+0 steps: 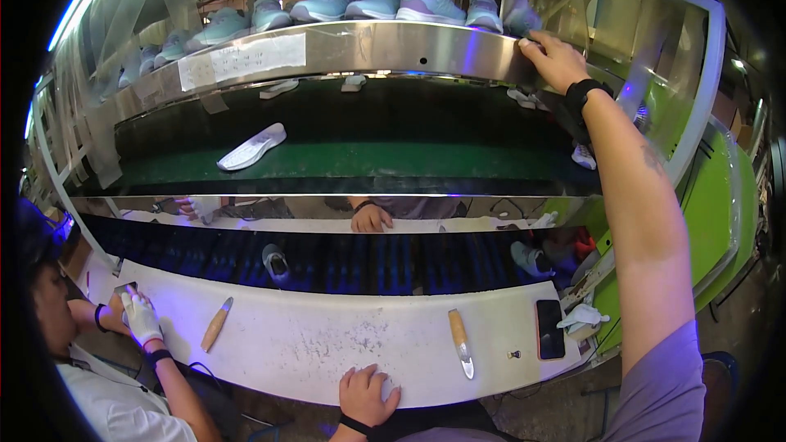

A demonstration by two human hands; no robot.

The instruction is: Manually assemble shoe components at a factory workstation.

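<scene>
My right arm reaches up to the top shelf, and my right hand (557,63) rests at the right end of its metal rail (393,47). Thumb and fingers are apart there, just beside a blurred pale shoe (520,15); whether the fingertips touch it I cannot tell. My left hand (368,395) lies with its fingers spread on the front edge of the white worktable (303,360), holding nothing. Right of it on the table lies a wooden-handled knife (461,344), blade toward me. Another wooden-handled tool (217,324) lies farther left.
Several pale blue sneakers (325,2) line the top shelf. A white shoe sole (252,147) lies on the green belt (368,168). Two shoes (276,263) (530,259) sit on the lower roller conveyor. A phone (550,329) lies at right. A co-worker's gloved hand (143,317) works at left.
</scene>
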